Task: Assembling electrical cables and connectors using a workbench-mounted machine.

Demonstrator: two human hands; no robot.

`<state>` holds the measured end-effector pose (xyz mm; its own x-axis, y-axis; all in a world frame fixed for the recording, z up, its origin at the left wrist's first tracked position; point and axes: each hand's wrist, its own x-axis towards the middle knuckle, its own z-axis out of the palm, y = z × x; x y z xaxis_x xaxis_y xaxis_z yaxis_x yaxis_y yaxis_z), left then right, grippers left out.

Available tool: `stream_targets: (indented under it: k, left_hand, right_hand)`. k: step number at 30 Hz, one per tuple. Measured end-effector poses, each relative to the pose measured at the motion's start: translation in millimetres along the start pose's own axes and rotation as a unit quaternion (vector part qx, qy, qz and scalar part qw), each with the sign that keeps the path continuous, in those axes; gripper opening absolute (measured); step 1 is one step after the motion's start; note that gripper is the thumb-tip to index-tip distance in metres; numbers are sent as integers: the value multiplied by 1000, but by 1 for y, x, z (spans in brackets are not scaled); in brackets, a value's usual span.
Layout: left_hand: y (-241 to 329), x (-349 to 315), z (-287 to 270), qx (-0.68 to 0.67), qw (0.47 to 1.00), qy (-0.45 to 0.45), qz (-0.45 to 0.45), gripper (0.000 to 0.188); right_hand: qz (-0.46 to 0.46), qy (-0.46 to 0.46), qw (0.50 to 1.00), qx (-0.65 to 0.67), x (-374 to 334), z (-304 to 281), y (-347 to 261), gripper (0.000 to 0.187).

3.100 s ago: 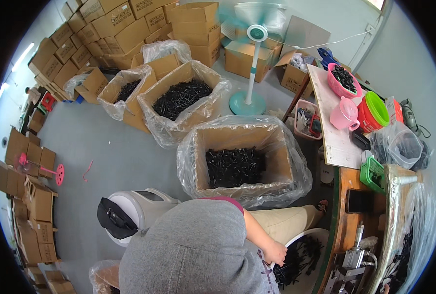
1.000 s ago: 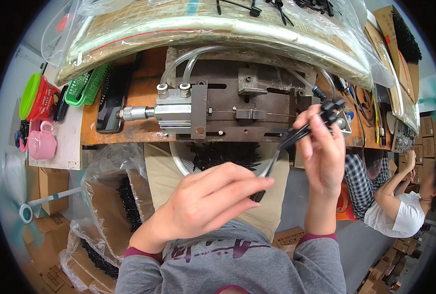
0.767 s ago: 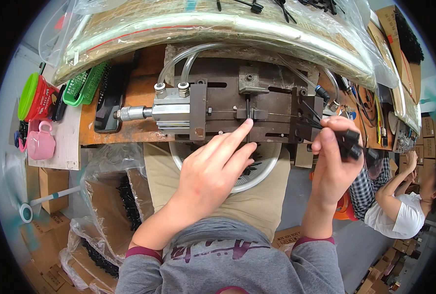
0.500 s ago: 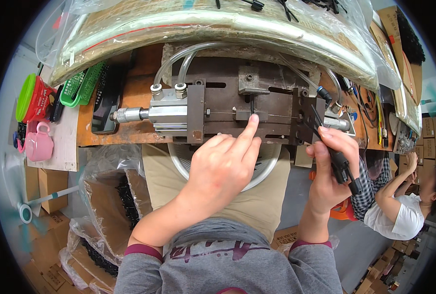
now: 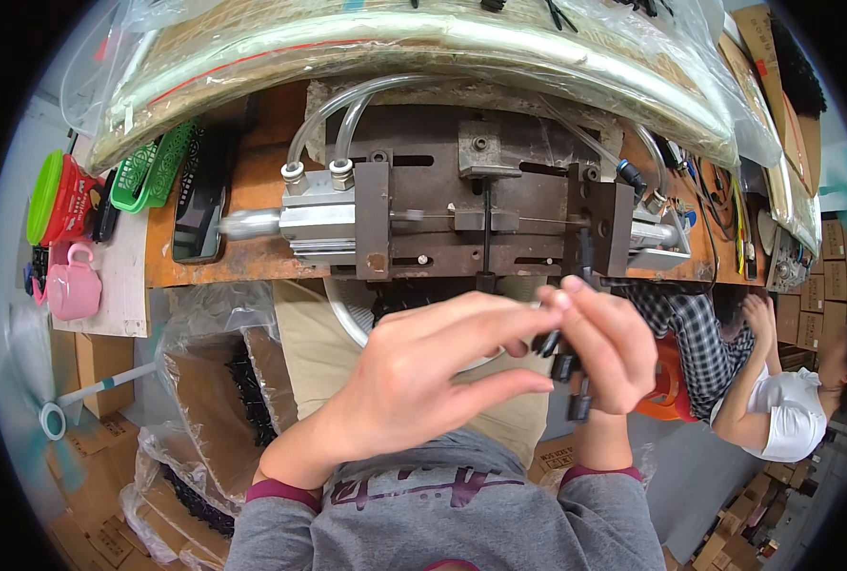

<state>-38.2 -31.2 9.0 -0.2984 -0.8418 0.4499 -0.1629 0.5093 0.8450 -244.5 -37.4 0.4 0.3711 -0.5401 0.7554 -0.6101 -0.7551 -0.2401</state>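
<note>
My right hand [image 5: 606,347] is closed around several thin black plastic rods with thicker ends [image 5: 577,404], held right of center in front of the bench. My left hand [image 5: 423,357] reaches across toward them, fingers stretched and thumb apart, its fingertips close to the rods; whether it touches them is hard to tell. Beyond the hands is a dark metal clamping fixture [image 5: 433,195]. One black rod [image 5: 487,224] lies across its middle block, with the thick end [image 5: 485,283] at the front edge. A silver air cylinder [image 5: 318,224] sits on the fixture's left side.
A white basin [image 5: 345,319] with black parts rests at my lap, partly hidden. Phone [image 5: 199,205], green basket [image 5: 140,176] and pink cup [image 5: 74,285] stand left. A plastic-covered panel [image 5: 423,48] spans the back. Another person [image 5: 766,409] sits at right; plastic-lined boxes [image 5: 214,381] stand lower left.
My left hand has left the rod in the fixture and moved back and right toward my right hand. The right hand came lower and inward with its rods. The left cylinder's shaft now looks blurred.
</note>
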Motion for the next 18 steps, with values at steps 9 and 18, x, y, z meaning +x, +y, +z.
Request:
stream_targets:
  k: [9,18]
  left_hand:
    - [-5,-8,-2,163,986,17,37,36]
    - [-25,-3,8,391,919,-27,45,28]
  right_hand:
    - [48,73,996,-27,-4,11,4,26]
    - [99,116,983,105,-16,20,6,40]
